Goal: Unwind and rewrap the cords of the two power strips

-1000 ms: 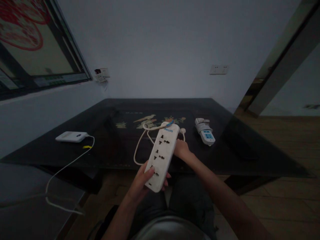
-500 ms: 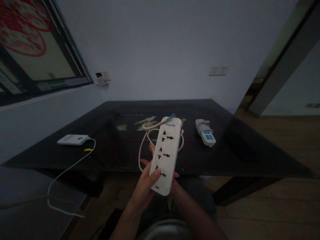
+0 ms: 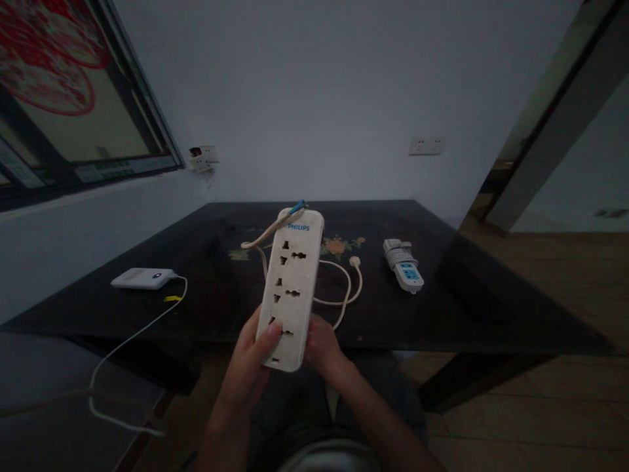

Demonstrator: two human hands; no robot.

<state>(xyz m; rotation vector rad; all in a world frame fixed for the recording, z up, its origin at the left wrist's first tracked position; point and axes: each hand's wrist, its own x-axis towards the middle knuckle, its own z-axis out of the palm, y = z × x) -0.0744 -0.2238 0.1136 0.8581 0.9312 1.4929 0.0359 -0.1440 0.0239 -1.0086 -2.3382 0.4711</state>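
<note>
left hand (image 3: 247,355) is pinching the low end of a tilted white power strip (image 3: 293,285); right hand (image 3: 324,342) is up against its right side, fingers hidden, can't tell if it's gripping; cord (image 3: 349,286) and plug (image 3: 354,261) lie ahead of that hand, smaller power strip (image 3: 408,272) farther right; desk (image 3: 211,308) edge runs right by both hands, with a wide stretch between left hand and power bank (image 3: 143,278)

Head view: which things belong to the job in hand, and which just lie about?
In hand, it seems:
Philips power strip, held by left hand; right hand close beside it
white cord with plug

Lying about:
smaller cord-wrapped power strip
white device, perhaps a power bank
</note>
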